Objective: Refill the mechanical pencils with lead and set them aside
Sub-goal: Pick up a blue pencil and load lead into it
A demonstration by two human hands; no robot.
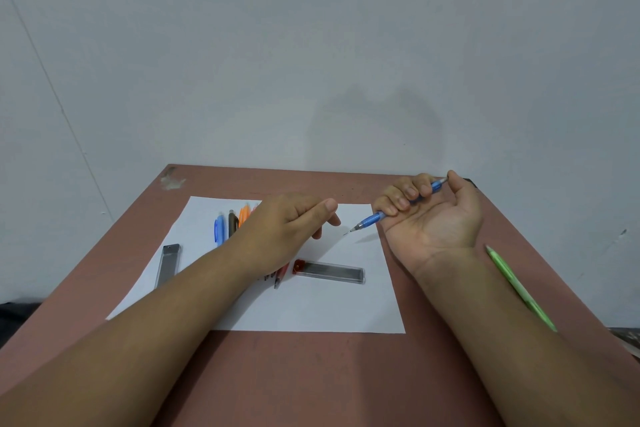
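Filling most of the room's lower half, a reddish-brown counter (311,374) stands against a pale grey wall (311,45), and a white sheet of paper (311,312) lies flat on it. Both bare forearms reach in over the near edge. The right hand (433,215) is turned palm up above the right edge of the paper, its fingers (401,199) curled tight round a blue mechanical pencil (372,218) with the thumb resting on the top end; the pencil slants down to the left, its metal tip hanging just above the paper. The left hand (287,229) hovers over the middle of the sheet, thumb laid against the bent forefinger, the other fingers loosely curled; whether it pinches anything is too fine to tell. Under and behind that hand lies a row of pencils (230,224), blue, brown and orange showing, with a red one (282,274) poking out below the wrist. A clear lead case with a red cap (329,272) lies on the paper near the red pencil, a second grey lead case (168,265) sits at the sheet's left edge, and a green pencil (519,288) rests on the bare counter, right of the right forearm.
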